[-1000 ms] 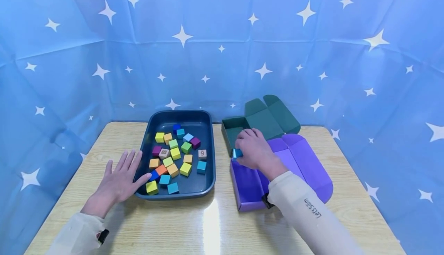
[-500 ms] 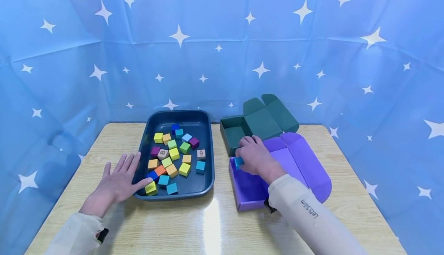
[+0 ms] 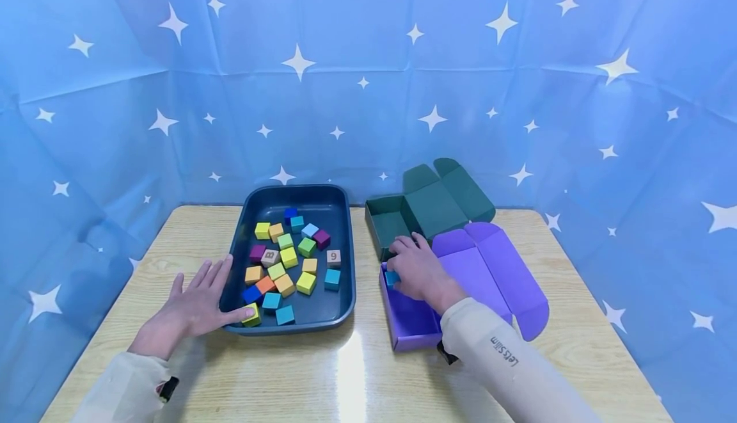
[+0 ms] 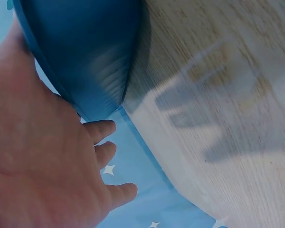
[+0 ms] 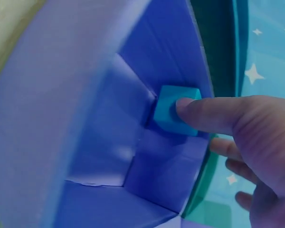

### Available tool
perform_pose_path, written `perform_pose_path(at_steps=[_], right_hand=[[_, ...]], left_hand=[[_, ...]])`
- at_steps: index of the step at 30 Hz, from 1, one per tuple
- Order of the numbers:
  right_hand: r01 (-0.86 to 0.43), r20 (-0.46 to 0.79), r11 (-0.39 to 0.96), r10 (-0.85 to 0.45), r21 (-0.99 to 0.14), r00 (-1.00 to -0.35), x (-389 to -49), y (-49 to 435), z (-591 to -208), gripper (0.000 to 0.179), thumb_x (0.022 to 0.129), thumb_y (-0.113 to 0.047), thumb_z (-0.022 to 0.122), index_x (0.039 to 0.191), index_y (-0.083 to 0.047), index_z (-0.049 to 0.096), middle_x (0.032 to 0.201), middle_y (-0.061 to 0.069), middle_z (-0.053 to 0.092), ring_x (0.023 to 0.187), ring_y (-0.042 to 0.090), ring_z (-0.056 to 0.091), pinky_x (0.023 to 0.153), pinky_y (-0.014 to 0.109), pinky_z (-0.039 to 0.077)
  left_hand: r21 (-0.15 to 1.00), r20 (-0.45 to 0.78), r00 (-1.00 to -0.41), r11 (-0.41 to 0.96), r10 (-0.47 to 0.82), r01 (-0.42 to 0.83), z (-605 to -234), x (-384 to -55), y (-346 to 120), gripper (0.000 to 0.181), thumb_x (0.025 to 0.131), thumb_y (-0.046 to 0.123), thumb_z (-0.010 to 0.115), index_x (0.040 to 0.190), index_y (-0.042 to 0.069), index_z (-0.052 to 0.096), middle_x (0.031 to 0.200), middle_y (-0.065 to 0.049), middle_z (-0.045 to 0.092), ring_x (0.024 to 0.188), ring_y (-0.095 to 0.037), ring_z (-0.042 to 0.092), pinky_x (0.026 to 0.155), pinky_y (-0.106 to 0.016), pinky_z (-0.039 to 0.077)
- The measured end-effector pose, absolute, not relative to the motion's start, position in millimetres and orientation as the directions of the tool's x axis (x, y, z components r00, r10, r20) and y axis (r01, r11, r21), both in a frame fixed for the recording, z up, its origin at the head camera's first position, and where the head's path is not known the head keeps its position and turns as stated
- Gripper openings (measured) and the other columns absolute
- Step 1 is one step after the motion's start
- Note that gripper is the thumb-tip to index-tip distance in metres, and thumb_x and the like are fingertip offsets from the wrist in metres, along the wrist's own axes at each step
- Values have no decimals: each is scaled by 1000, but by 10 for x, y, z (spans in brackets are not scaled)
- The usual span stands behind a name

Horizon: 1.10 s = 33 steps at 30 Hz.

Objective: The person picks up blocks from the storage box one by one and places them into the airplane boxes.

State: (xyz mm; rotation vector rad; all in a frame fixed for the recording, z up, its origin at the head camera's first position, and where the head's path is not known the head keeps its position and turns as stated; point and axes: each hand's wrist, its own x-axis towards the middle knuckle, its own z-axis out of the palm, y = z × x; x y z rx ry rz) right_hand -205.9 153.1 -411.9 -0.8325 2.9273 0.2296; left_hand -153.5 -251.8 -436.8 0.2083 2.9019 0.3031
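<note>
My right hand [image 3: 419,268] holds a teal cube [image 5: 175,109] inside the back left corner of the open purple box [image 3: 411,341]. In the right wrist view, the thumb lies against the cube's face, while several fingers show beyond the box wall. Straight-fingered, my left hand [image 3: 192,304] rests along the left rim of a dark blue tray [image 3: 340,320]. Its thumb reaches over the rim and overlaps a yellow cube [image 3: 251,316]. The left wrist view has the palm and fingers beside the tray's outer wall [image 4: 92,52].
Several coloured cubes lie scattered in the tray, including two plain wooden ones marked with characters, such as the right one [image 3: 333,257]. Behind the purple box stands an open green box [image 3: 380,234]. Both lids spread to the right on the wooden table [image 3: 288,378].
My right hand has brought the teal cube down and slightly nearer, into the purple box. The left thumb has shifted from beside the blue cube to the yellow cube.
</note>
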Motion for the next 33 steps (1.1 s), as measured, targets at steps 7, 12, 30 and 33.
perform_pose_path(at_steps=[7,12,30,33], right_hand=[[-532,-92,824,-524,195,-846,-2057,1532,-4257,27,80,-34,78,106,-25,77,134,2,57,139,26,40,120,59,19],[-523,-68,822,-523,226,-850,-2052,1532,-4300,28,79,-35,79,105,-25,77,135,2,57,140,26,39,121,59,16],[-521,-16,796,-543,309,-839,-2070,1510,-4391,24,76,-42,81,90,-24,80,124,-2,63,138,24,40,122,58,12],[-519,-13,792,-545,322,-839,-2069,1505,-4392,25,76,-43,81,92,-24,79,124,-2,63,140,25,38,122,58,12]], left_hand=[[220,-184,-968,967,169,127,-4378,-1526,-2512,123,74,79,58,157,6,3,156,-31,21,144,-52,13,108,-79,2],[220,-170,-970,967,171,132,-4386,-1529,-2511,123,75,79,58,157,5,4,156,-31,22,144,-52,14,108,-79,2],[220,-175,-971,968,161,121,-4408,-1518,-2510,123,75,79,57,157,5,2,157,-31,21,145,-52,12,109,-78,1],[223,-175,-971,967,160,119,-4410,-1521,-2512,123,75,79,57,157,5,2,156,-31,21,145,-52,12,109,-78,1]])
